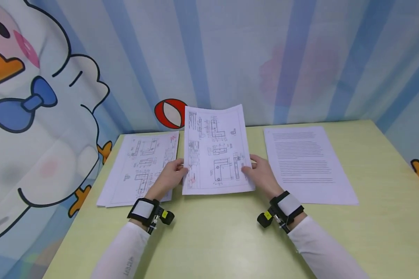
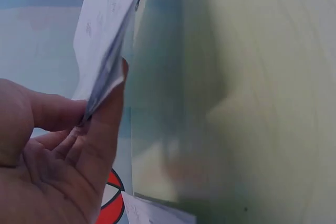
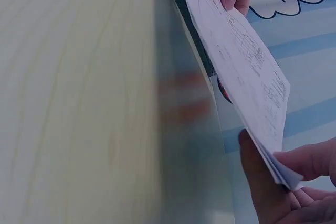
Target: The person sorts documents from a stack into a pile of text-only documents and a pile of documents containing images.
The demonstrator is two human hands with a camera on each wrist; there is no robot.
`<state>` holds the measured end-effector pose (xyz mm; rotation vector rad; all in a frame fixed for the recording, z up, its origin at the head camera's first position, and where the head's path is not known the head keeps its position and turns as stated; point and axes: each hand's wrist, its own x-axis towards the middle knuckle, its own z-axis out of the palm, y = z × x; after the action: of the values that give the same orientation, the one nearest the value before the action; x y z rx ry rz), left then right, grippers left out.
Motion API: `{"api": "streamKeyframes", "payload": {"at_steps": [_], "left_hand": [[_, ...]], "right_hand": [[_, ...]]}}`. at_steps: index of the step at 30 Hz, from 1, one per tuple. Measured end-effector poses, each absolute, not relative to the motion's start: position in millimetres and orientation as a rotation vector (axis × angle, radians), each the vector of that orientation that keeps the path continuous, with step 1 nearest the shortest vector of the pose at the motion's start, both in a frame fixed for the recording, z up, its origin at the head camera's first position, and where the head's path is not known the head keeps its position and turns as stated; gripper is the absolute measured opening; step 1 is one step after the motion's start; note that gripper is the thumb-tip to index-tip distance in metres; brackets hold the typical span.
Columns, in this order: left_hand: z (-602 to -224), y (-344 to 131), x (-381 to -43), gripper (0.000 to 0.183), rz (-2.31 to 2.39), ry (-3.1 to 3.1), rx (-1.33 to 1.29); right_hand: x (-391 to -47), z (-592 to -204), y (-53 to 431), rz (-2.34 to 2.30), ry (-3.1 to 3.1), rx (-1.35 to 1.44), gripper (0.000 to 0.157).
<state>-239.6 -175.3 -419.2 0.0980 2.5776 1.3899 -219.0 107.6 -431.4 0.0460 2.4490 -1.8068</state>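
Both hands hold a thin stack of paper sheets [image 1: 218,151] above the middle of the table, its top sheet printed with technical drawings. At the stack's left edge, my left hand [image 1: 172,173] pinches the paper between thumb and fingers. My right hand [image 1: 263,175] grips the right edge, thumb on the printed face. In the left wrist view the left hand [image 2: 63,145] has its thumb on one side of the sheets [image 2: 107,30] and fingers behind. The right wrist view shows several layered edges of the stack [image 3: 244,77] within the right hand [image 3: 294,182].
On the table's left lies a pile of drawing sheets [image 1: 136,170], partly behind the left forearm. A sheet of printed text [image 1: 303,162] lies on the right. The pale yellow table [image 1: 216,240] meets a striped blue curtain [image 1: 230,58] at its back edge.
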Motion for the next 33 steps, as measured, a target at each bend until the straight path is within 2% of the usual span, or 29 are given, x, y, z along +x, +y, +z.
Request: {"api": "streamKeyframes", "payload": {"at_steps": [9,23,33], "left_hand": [[-430,-164,-236,0.037,1.157,2.707,0.1],[-434,-169,-227,0.04,1.102,2.701,0.06],[-438,-170,-227,0.044,1.008,2.762,0.063]], "right_hand": [[-217,-439,115,-1.497,2.577,-0.051,0.049],[-216,-446,125,-1.308,2.587,-0.157,0.072],[-216,-444,128,-1.098,2.664,-0.23,0.039]]}}
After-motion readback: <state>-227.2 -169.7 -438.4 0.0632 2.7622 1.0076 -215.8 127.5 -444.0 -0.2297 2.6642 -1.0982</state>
